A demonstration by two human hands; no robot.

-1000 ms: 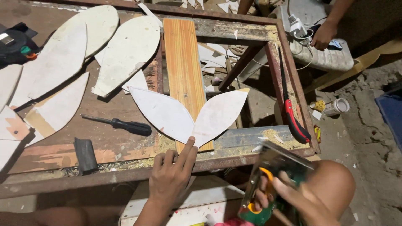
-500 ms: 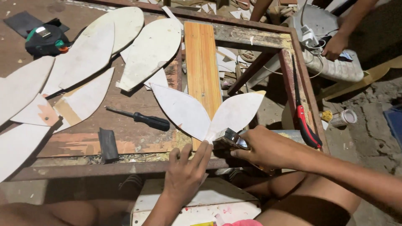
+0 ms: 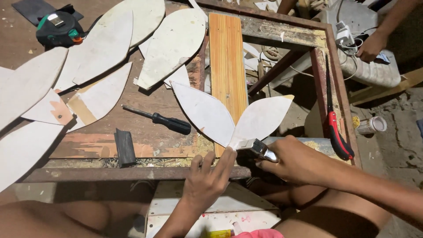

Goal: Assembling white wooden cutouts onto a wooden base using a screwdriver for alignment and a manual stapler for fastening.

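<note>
Centrally, two white leaf-shaped panels meet at their lower tips: the left leaf panel point(image 3: 203, 112) and the right leaf panel point(image 3: 263, 118), both lying over an orange wooden plank point(image 3: 227, 66) that spans the rusty metal frame point(image 3: 132, 174) of the bench.

Left hand point(image 3: 207, 180): open, fingers spread, fingertips pressing down just below the junction of the two tips; it grasps nothing, only steadies.

Right hand point(image 3: 297, 161): closed around the handle of a paintbrush point(image 3: 255, 146), whose metal ferrule and bristle end touch the joined tips.

Judged step: brushing glue or a coating onto the joint where the panels overlap, early in that stroke. The next move would call for steady downward pressure from the left hand so the tips do not slide apart, and a short, controlled pass of the brush.

Left half of the frame: further white cut-outs point(image 3: 105, 48), a black-handled screwdriver point(image 3: 161, 120), a dark flat block point(image 3: 124, 146) and a tape measure point(image 3: 59, 28). Right edge: a red-handled saw point(image 3: 335, 119) and a small white pot point(image 3: 371, 125). Upper right: another person's hand point(image 3: 372, 46) beside cables.
</note>
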